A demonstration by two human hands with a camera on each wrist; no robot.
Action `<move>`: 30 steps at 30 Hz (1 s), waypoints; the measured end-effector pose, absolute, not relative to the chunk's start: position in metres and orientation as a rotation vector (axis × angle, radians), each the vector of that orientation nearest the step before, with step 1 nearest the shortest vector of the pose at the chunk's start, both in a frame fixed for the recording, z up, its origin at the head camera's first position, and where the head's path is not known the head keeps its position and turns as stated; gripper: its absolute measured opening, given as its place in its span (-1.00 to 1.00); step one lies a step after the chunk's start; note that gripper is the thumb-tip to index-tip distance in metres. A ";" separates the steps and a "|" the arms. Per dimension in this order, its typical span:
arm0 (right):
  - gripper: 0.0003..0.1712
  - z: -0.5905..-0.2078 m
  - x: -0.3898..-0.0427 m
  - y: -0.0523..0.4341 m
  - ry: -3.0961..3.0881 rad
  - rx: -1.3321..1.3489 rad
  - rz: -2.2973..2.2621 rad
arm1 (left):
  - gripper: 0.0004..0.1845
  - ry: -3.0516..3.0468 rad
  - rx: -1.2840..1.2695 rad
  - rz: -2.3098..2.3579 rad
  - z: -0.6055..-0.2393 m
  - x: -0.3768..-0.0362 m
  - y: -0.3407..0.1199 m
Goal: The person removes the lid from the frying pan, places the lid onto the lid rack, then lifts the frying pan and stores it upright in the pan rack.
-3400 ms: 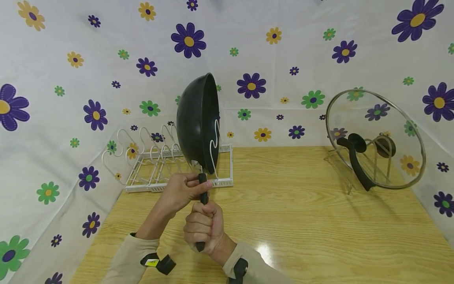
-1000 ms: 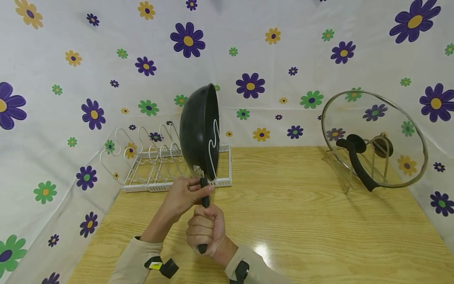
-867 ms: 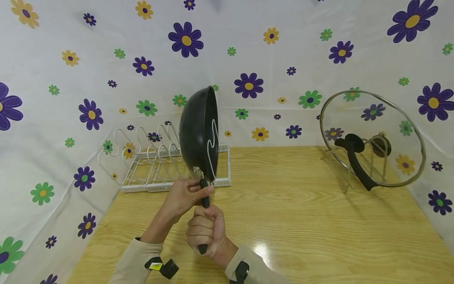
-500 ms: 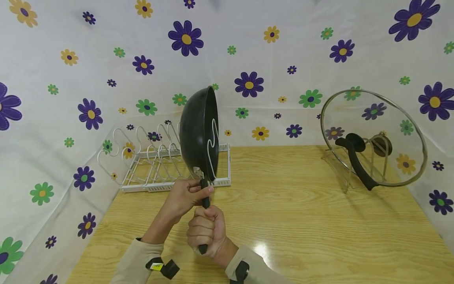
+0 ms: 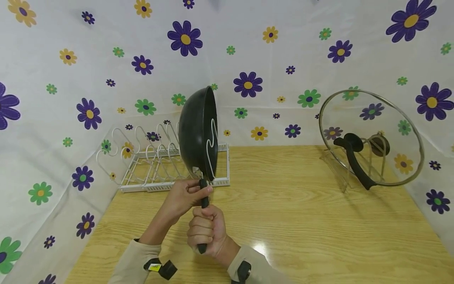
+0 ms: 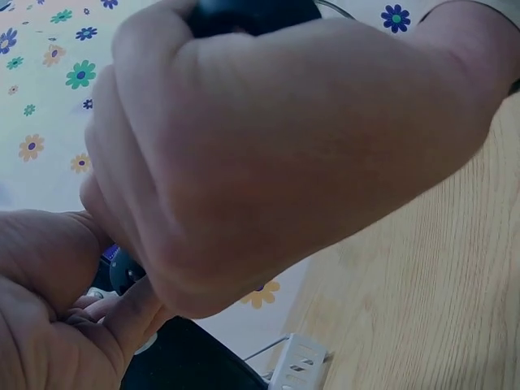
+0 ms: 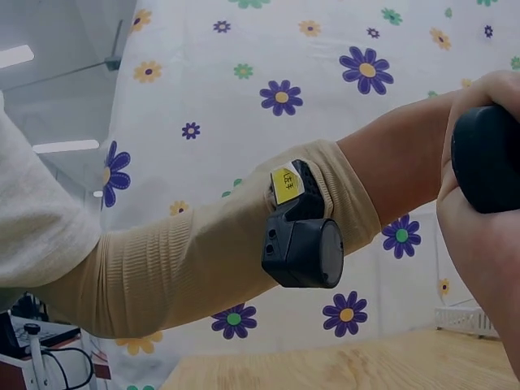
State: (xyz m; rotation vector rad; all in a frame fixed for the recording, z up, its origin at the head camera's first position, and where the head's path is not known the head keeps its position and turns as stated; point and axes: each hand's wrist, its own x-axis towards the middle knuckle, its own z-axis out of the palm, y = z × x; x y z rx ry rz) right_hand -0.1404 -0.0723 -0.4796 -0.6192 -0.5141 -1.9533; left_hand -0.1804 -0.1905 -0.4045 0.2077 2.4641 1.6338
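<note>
A black pan (image 5: 195, 132) stands on its edge at the right end of the white wire rack (image 5: 149, 167), with one white wire divider (image 5: 213, 148) across its open face. Its black handle (image 5: 203, 201) points toward me. My left hand (image 5: 188, 194) pinches the handle just below the pan. My right hand (image 5: 207, 230) grips the handle's lower part in a fist. In the left wrist view the back of the right hand (image 6: 284, 162) fills the frame. The handle's end (image 7: 487, 158) shows in the right wrist view.
The rack sits at the back left of a wooden table (image 5: 301, 221). At the back right a glass lid (image 5: 370, 136) with a black handle leans on a stand. Flowered cloth (image 5: 53, 98) walls the table at the left, back and right.
Since 3.4 s ago the pan has come down a little into the rack. Over the last second the pan and both hands have barely moved.
</note>
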 end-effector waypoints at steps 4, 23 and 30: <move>-0.53 -0.477 -0.139 -0.068 -0.427 -0.572 -1.990 | -0.61 2.480 0.194 1.617 -0.405 -0.180 -0.191; -0.68 -0.467 -0.140 -0.034 0.401 -0.255 -2.137 | -0.34 2.416 0.213 1.612 -0.410 -0.178 -0.191; -0.82 -0.469 -0.148 -0.014 0.575 -0.229 -2.117 | -0.36 2.576 0.273 1.547 -0.414 -0.177 -0.193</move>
